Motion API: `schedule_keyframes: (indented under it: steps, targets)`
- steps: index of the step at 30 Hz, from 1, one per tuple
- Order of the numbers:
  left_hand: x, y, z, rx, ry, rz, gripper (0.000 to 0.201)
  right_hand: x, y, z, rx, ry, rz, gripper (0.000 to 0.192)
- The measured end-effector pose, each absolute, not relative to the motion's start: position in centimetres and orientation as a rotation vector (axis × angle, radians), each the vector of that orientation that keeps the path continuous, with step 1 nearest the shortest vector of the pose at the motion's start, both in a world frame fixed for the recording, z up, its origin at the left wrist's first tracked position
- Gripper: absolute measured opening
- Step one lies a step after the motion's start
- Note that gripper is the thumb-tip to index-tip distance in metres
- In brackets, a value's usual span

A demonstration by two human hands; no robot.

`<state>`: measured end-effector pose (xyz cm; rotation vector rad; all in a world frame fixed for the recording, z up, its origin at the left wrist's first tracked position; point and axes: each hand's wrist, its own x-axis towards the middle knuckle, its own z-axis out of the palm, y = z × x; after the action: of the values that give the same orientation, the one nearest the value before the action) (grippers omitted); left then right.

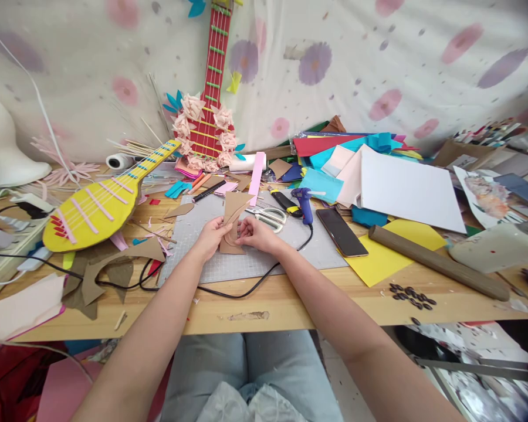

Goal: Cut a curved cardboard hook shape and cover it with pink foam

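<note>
A cut piece of brown cardboard (236,206) stands upright between my two hands, over the grey cutting mat (193,258). My left hand (212,237) pinches it from the left side, thumb across its front. The fingers of my right hand (259,234) are closed at its lower right edge, where a curved cut line shows. Just right of my hands lie white-handled scissors (273,219). Behind them are a yellow and black utility knife (285,202) and a purple hot glue gun (305,206), its black cord running across the mat's front.
A yellow paper lute (94,214) lies at left, near cardboard scraps (110,266). A red paper guitar with pink flowers (211,117) leans on the back curtain. At right are a phone (342,232), white sheets (409,187), a brown tube (435,264) and dark seeds (411,296).
</note>
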<state>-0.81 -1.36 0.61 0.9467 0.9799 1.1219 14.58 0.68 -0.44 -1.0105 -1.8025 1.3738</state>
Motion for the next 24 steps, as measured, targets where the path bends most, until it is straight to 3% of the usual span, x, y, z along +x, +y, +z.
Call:
schedule_keyframes:
  steps: [8, 19, 24]
  targets:
    - [-1.7, -1.4, 0.9, 0.908, 0.867, 1.023, 0.031, 15.0, 1.2, -1.1, -0.973, -1.636, 1.331, 0.036]
    - [-1.9, -1.8, 1.3, 0.904, 0.932, 1.02, 0.026, 15.4, 0.9, -0.8, -0.808, -1.719, 1.452, 0.036]
    - [-1.8, -1.8, 1.1, 0.941, 0.982, 1.006, 0.026, 14.6, 1.2, -1.1, -0.876, -1.592, 1.345, 0.037]
